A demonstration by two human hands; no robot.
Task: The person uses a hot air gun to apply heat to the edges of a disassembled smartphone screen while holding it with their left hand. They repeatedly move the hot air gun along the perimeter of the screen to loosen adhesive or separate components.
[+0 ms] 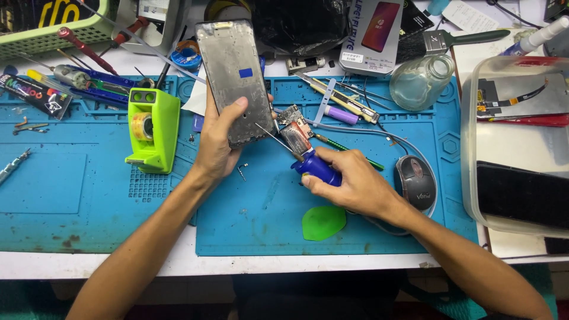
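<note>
Phone frame (236, 80), grey metal with a small blue patch: held tilted above the blue work mat (249, 219) in the left hand (216, 145), whose grip is closed around the frame's lower end, thumb across its face.

Screwdriver (308, 163), blue handle, thin shaft: right hand (355, 181) has its grip closed on the handle; the tip points at the frame's lower right corner, whether touching cannot be told.

Progress, as judged: the frame looks stripped, a small circuit board (294, 127) already lying apart on the mat just beside it, and a loose screw (242, 172) below the left hand. Work at the lower corner appears unfinished.

Surroundings: green tape dispenser (153, 127) to the left of the left hand; green plectrum-shaped pick (323, 222) near the mat's front edge; computer mouse (415, 182) just beside the right hand, close enough to crowd it; glass bottle (422, 80) and tweezers (338, 98) behind; clear plastic tray (474, 148) at the table's right side.
</note>
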